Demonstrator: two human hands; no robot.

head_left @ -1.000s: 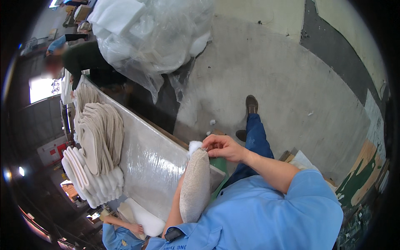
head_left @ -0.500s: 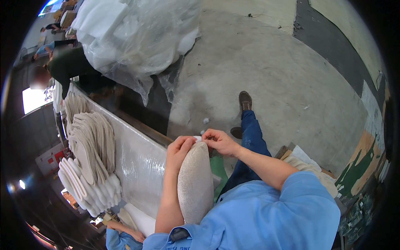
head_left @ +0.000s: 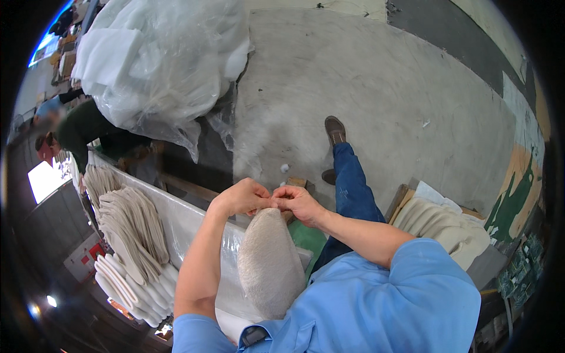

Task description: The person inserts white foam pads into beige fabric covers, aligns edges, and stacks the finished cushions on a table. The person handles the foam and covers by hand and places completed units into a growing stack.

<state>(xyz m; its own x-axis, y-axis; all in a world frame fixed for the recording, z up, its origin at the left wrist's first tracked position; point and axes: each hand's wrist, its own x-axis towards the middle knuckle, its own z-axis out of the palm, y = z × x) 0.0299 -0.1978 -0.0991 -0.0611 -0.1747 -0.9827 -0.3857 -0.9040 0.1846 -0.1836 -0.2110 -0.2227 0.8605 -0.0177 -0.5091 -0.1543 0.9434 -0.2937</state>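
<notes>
A plump cushion (head_left: 271, 259) in beige, nubby fabric rests upright against the front of my body, its narrow end pointing away from me. My left hand (head_left: 242, 198) and my right hand (head_left: 299, 205) meet at that far end. Thumbs and fingertips of both hands are closed, pinching the edge of the cover. What lies between the fingertips is mostly covered by the fingers. Left of the cushion is a table wrapped in clear plastic film (head_left: 187, 228).
Stacked beige fabric covers (head_left: 132, 226) and white padded pieces (head_left: 132, 288) lie along the table's left. A big plastic-wrapped bundle of white padding (head_left: 170, 65) stands ahead. Folded cream fabric (head_left: 444, 229) sits at my right. A co-worker in dark green (head_left: 85, 132) bends at the table's far end.
My left hand has shifted from the cushion's left side to its tip, elbow swung outward. White stuffing showing at the tip before is no longer visible. The view has turned slightly.
</notes>
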